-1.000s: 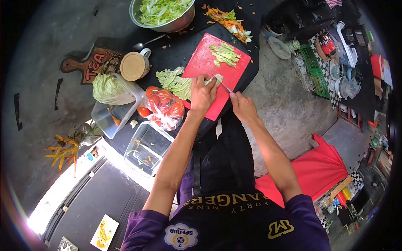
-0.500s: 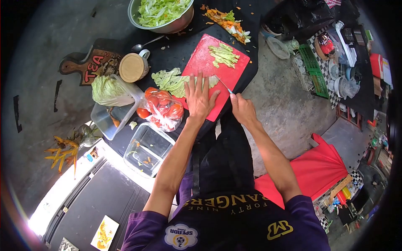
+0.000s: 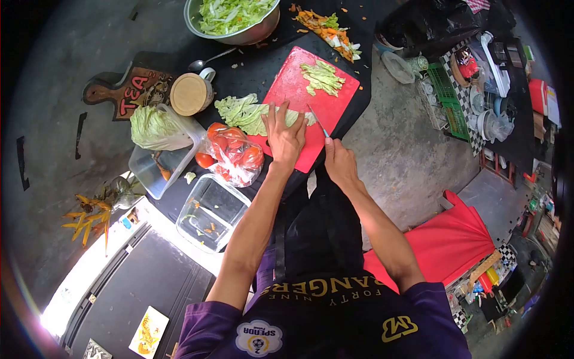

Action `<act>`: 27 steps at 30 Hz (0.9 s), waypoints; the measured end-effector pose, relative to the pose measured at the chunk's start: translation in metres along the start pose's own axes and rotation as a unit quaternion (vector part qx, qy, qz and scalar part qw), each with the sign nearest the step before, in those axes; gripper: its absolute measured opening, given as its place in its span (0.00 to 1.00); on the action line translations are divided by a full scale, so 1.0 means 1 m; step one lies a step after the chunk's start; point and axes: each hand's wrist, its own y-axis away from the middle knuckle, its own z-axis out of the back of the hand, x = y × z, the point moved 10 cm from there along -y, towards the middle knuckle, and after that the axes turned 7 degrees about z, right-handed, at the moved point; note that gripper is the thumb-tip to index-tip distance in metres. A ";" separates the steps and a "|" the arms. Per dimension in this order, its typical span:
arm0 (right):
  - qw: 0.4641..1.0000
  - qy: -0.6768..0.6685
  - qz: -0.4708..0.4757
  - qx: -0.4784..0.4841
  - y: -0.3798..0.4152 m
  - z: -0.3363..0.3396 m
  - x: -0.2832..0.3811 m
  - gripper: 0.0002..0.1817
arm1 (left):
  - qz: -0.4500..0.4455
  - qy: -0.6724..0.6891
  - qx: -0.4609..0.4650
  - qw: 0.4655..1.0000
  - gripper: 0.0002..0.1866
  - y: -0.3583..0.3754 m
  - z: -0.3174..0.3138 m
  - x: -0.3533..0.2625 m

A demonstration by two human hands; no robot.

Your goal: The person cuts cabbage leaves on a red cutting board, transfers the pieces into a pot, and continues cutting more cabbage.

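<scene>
My left hand (image 3: 283,136) presses a pale green cabbage leaf (image 3: 244,115) down on the red cutting board (image 3: 315,140), its fingers bent over the leaf. In my right hand (image 3: 341,160) is a small knife (image 3: 319,124). The blade points up and away, just right of the leaf's end. A cut pile of cabbage strips (image 3: 322,78) lies on the far part of the board. Left of the board, a plastic bag of tomatoes (image 3: 236,157) sits close to my left wrist.
At the far edge stands a metal bowl (image 3: 239,37) of shredded cabbage beside vegetable scraps (image 3: 332,36). To the left are a lidded mug (image 3: 190,96), a spoon (image 3: 209,60), a wooden TEA board (image 3: 134,90), a cabbage half (image 3: 156,128) and a clear plastic container (image 3: 214,209).
My left hand's fingers have gone from flat and spread to bent over the leaf. The knife and my right hand have shifted slightly left and nearer me.
</scene>
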 end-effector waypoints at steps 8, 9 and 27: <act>0.997 -0.028 -0.073 0.007 0.004 -0.024 0.010 0.27 | 0.024 0.039 -0.032 0.998 0.07 -0.001 0.001 0.004; 0.997 -0.016 -0.078 0.010 0.004 -0.025 0.013 0.27 | 0.026 0.039 -0.031 0.998 0.07 -0.001 0.000 0.006; 0.991 0.079 -0.097 0.043 0.043 -0.014 -0.018 0.25 | -0.008 0.006 -0.010 1.000 0.09 -0.001 0.005 0.005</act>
